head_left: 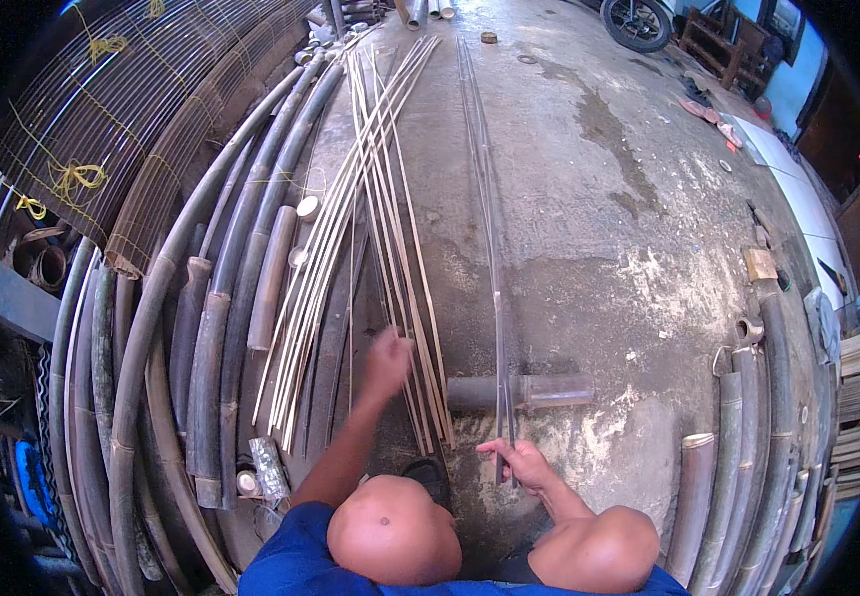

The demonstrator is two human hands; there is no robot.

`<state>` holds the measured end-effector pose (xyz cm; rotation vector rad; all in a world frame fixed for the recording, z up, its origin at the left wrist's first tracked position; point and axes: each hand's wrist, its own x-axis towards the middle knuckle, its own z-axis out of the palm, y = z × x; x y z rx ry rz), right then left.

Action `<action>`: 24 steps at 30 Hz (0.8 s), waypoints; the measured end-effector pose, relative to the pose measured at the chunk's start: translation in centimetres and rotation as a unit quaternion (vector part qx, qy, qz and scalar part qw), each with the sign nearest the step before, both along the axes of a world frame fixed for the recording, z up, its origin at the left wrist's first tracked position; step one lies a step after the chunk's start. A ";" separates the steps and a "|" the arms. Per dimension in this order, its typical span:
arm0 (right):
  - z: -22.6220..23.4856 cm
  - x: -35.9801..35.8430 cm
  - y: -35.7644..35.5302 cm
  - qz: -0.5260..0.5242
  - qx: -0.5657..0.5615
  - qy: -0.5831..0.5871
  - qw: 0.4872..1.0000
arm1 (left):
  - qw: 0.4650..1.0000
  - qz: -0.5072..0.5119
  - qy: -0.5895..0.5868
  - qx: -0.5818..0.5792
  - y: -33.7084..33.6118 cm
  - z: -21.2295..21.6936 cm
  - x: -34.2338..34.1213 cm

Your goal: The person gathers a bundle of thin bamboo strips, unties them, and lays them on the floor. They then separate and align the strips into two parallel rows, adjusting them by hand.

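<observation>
Long dark bamboo strips run away from me along the floor, and my right hand grips their near ends, one finger reaching across to the left. The strips pass over a short thick bamboo tube lying crosswise. Over a fanned bundle of pale split bamboo strips, my left hand is closed with its fingers curled. Whether a strip is pinched in it, I cannot make out. Several darker strips lie beneath the pale ones.
Thick bamboo poles lie along the left, beneath a rolled slatted blind tied with yellow cord. More bamboo poles lie at the right. A small wooden block sits near them. A motorcycle wheel shows at the far right.
</observation>
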<state>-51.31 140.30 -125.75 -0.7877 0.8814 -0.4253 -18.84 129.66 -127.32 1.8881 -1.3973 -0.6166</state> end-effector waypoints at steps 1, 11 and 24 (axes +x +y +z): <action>-0.2 0.4 0.1 0.008 0.007 -0.002 1.000 | 0.994 -0.056 0.096 0.015 -0.2 0.1 -2.9; -0.3 -0.6 0.3 -0.017 0.049 -0.023 0.998 | 0.860 0.106 0.499 -0.003 -1.2 7.2 -11.3; -0.9 0.2 0.3 0.015 0.027 -0.026 0.999 | 0.867 0.164 0.466 0.063 -1.4 -0.2 -7.1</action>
